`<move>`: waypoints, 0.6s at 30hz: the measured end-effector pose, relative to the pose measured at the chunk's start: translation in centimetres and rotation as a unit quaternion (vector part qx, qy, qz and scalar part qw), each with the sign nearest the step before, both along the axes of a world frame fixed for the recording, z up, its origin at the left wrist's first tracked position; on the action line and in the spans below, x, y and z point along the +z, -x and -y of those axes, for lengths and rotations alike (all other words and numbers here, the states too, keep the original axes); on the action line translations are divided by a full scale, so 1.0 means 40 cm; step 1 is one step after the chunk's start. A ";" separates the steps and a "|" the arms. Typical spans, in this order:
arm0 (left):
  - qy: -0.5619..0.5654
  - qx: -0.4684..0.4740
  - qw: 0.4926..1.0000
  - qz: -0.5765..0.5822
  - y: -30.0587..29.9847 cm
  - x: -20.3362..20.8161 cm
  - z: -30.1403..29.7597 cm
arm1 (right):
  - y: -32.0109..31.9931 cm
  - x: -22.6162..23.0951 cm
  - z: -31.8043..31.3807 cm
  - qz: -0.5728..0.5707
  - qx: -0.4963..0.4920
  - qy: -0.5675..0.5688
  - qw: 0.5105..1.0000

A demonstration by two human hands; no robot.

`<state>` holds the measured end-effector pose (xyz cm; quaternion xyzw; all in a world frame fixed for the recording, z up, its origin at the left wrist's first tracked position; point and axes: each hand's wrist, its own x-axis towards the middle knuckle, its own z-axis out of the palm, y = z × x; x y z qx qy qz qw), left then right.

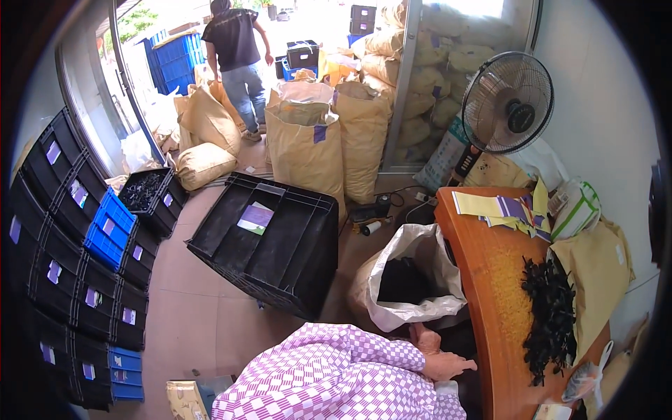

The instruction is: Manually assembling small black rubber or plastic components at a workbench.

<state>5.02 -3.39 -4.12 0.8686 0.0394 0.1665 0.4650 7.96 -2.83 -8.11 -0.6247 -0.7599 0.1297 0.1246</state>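
Note:
My left arm, in a purple-and-white patterned sleeve, reaches across the lower middle. My left hand is beyond its cuff, fingers stretched toward the orange-brown desk, with nothing visible in them. Just behind it, my right hand is at the near rim of an open whitish woven sack, fingers bent against that rim. The right forearm is mostly hidden. Dark black contents lie inside the sack. On the desk, right of my hands, are a pile of black small parts and a spread of small yellowish pieces.
A big black lidded crate stands left of the sack. Stacked black crates line the left side. Tall paper sacks stand near the doorway, where a person faces away. A fan is beyond the desk.

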 end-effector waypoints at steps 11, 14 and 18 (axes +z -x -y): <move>0.034 -0.008 0.999 0.008 -0.004 0.000 -0.002 | -0.029 0.014 -0.035 -0.003 -0.009 -0.045 0.999; 0.036 -0.007 0.999 0.010 -0.005 0.004 -0.002 | -0.027 0.019 -0.061 -0.009 -0.008 -0.059 0.998; 0.027 -0.017 0.999 -0.019 -0.006 0.020 0.001 | -0.023 0.035 -0.101 -0.018 -0.006 -0.081 0.997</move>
